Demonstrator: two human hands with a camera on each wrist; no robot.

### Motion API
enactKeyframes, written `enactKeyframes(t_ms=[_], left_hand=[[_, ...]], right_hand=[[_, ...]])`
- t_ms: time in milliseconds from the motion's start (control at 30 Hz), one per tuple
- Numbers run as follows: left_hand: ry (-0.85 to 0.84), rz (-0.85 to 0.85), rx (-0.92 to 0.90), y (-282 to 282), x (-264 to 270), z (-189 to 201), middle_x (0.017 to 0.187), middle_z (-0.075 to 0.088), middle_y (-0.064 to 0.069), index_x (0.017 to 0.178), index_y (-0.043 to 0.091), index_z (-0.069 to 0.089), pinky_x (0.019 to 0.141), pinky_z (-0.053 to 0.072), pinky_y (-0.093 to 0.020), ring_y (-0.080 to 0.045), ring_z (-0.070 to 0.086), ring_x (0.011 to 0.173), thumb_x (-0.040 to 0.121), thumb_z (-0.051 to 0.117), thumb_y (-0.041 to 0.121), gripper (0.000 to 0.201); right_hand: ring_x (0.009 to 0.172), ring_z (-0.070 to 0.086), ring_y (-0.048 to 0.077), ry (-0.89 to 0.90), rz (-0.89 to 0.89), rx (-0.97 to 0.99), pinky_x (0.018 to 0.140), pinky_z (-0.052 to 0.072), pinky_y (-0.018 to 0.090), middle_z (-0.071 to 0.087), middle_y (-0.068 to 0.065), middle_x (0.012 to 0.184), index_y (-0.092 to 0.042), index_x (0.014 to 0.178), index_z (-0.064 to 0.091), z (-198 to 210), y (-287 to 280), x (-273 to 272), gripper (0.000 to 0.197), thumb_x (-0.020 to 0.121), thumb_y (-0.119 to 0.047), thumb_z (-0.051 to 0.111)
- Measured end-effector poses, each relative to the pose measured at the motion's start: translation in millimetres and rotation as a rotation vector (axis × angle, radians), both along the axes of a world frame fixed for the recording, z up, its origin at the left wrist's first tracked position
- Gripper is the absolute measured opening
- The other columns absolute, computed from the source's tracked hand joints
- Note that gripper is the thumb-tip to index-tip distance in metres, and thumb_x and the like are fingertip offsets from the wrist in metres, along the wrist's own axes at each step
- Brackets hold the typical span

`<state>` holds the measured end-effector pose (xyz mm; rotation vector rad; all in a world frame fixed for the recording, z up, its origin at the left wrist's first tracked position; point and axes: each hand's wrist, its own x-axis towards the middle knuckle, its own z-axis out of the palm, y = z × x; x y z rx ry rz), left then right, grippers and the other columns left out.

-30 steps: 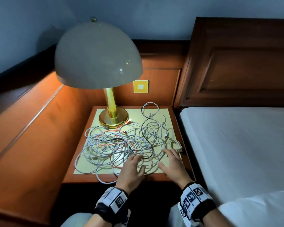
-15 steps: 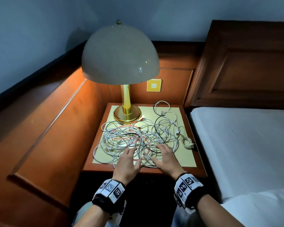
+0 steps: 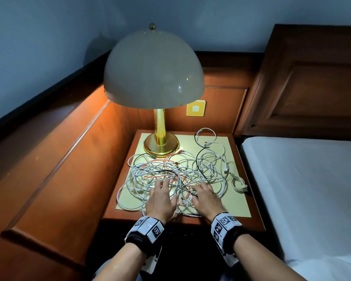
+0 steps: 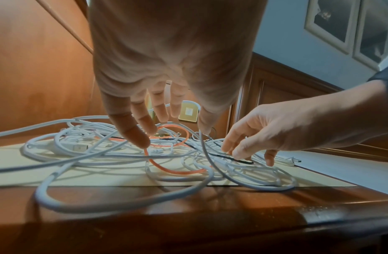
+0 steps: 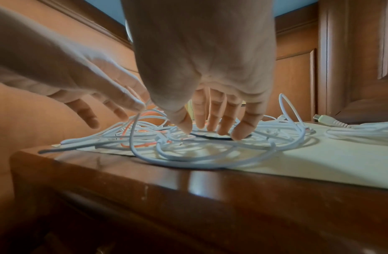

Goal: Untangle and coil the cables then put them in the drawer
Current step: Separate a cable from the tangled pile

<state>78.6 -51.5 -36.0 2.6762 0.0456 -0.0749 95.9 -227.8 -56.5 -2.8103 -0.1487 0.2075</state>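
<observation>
A tangle of white cables (image 3: 190, 171) lies on a yellow mat (image 3: 237, 205) on the nightstand (image 3: 190, 223), with an orange cable (image 3: 156, 176) and a thin black cable (image 3: 199, 159) running through it. My left hand (image 3: 163, 189) hovers over the near middle, fingers straight and spread. One white cable (image 4: 205, 154) rises to its thumb. My right hand (image 3: 201, 189) is beside it, fingertips (image 5: 238, 132) down on the strands at the black cable (image 5: 210, 137). No drawer shows.
A brass lamp (image 3: 160, 142) with a dome shade stands at the back left of the nightstand. A small coiled white cable (image 3: 238, 184) lies apart at the right edge. The bed (image 3: 302, 189) is on the right, wood panelling on the left.
My right hand has moved left, from beside the small coil to the middle of the tangle. The left hand stays over the near strands. The head view has shifted.
</observation>
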Motion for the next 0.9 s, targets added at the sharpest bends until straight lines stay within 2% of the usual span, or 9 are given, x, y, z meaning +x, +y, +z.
enactKeyframes(t_ms=[167,367,467,533,667,733,800,833,900], left_hand=[[0.014,0.024,0.000,3,7,-4,0.132,0.040,-0.001,0.135,0.025,0.046,0.091,0.052,-0.041,-0.025,0.046,0.125,0.095,0.059,0.044,0.046],[-0.059,0.041,-0.154,9,5,-3,0.116,0.051,0.002,0.120,0.023,0.059,0.086,0.051,-0.035,-0.019,0.056,0.109,0.093,0.064,0.039,0.032],[-0.111,0.019,-0.263,15,4,-2,0.107,0.057,0.004,0.114,0.023,0.067,0.085,0.054,-0.036,-0.017,0.061,0.095,0.092,0.068,0.036,0.025],[-0.171,0.012,-0.325,17,3,2,0.101,0.062,0.003,0.109,0.021,0.072,0.085,0.053,-0.032,-0.014,0.062,0.087,0.093,0.068,0.027,0.017],[-0.231,-0.029,-0.435,19,0,11,0.097,0.072,0.003,0.101,0.019,0.077,0.086,0.053,-0.023,-0.008,0.066,0.089,0.091,0.068,0.007,0.018],[-0.225,-0.026,-0.475,20,-4,14,0.098,0.075,0.004,0.101,0.017,0.077,0.086,0.052,-0.019,-0.007,0.068,0.090,0.091,0.068,0.006,0.017],[-0.207,-0.020,-0.486,23,-7,16,0.098,0.075,0.005,0.103,0.015,0.077,0.086,0.052,-0.019,-0.007,0.068,0.091,0.092,0.068,0.009,0.016],[-0.192,-0.021,-0.484,24,-9,16,0.099,0.075,0.005,0.105,0.016,0.077,0.087,0.054,-0.021,-0.006,0.068,0.092,0.092,0.068,0.010,0.016],[-0.168,-0.016,-0.473,29,-12,15,0.101,0.075,0.007,0.108,0.017,0.076,0.090,0.055,-0.024,-0.005,0.068,0.094,0.093,0.068,0.014,0.018]], right_hand=[[0.118,0.049,0.023,-0.025,-0.021,0.061,0.090,0.051,0.039,0.046,0.004,0.125,-0.012,0.122,0.058,-6,-4,6,0.025,0.103,-0.023,0.047],[0.101,0.059,0.025,-0.123,-0.082,0.259,0.086,0.053,0.041,0.053,0.004,0.111,-0.010,0.108,0.063,0,-12,8,0.016,0.100,-0.022,0.056],[0.103,0.060,0.025,-0.166,-0.123,0.326,0.087,0.052,0.040,0.055,0.004,0.115,-0.012,0.114,0.064,8,-16,2,0.019,0.098,-0.021,0.058],[0.103,0.060,0.020,-0.190,-0.126,0.390,0.089,0.052,0.038,0.055,0.001,0.120,-0.014,0.121,0.062,16,-13,-5,0.026,0.097,-0.024,0.060],[0.091,0.064,0.017,-0.042,0.004,0.590,0.085,0.055,0.030,0.066,0.003,0.105,-0.011,0.113,0.065,30,14,-13,0.030,0.093,-0.033,0.070],[0.090,0.064,0.015,-0.015,0.009,0.627,0.080,0.052,0.022,0.068,0.001,0.102,-0.012,0.115,0.065,32,30,-16,0.033,0.092,-0.034,0.072],[0.082,0.063,0.010,-0.048,-0.046,0.663,0.069,0.047,0.010,0.067,-0.002,0.095,-0.011,0.112,0.067,32,39,-17,0.025,0.094,-0.027,0.069],[0.075,0.061,0.007,-0.056,-0.080,0.680,0.063,0.045,0.008,0.065,-0.004,0.089,-0.011,0.109,0.068,33,42,-18,0.018,0.095,-0.023,0.068],[0.061,0.058,0.006,-0.045,-0.116,0.752,0.058,0.050,0.020,0.064,-0.003,0.079,-0.011,0.099,0.070,35,43,-20,0.008,0.095,-0.013,0.063]])
